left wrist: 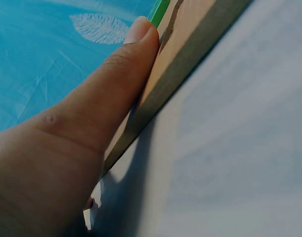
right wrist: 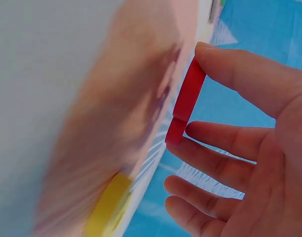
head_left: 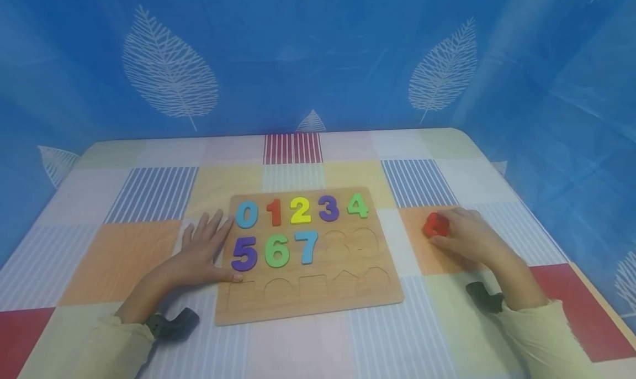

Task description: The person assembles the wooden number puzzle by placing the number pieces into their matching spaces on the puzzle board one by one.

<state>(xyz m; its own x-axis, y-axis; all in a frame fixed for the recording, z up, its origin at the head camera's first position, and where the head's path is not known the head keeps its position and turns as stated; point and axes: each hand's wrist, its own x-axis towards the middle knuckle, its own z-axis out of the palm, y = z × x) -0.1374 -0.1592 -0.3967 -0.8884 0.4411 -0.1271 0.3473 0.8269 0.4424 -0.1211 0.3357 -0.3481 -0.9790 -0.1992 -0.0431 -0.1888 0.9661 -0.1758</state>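
My right hand [head_left: 469, 232] pinches a red number 8 [head_left: 436, 225] between thumb and fingers, to the right of the wooden number board [head_left: 348, 296]. The right wrist view shows this red piece edge-on, tilted and lifted off the cloth. A yellow piece [right wrist: 108, 205] lies on the cloth below that hand; in the head view the hand hides it. My left hand [head_left: 199, 257] rests at the board's left edge with fingers spread, its thumb [left wrist: 133, 54] lying on the board's surface. Numbers 0 to 7 sit in the board's upper two rows, among them the blue 7 [head_left: 306, 247].
Outlined recesses show in the board right of the 7 and along its bottom row. A checked, patchwork-patterned cloth [head_left: 308, 346] covers the table. Blue sheeting with white leaf prints [head_left: 318, 53] stands behind the table and at its sides.
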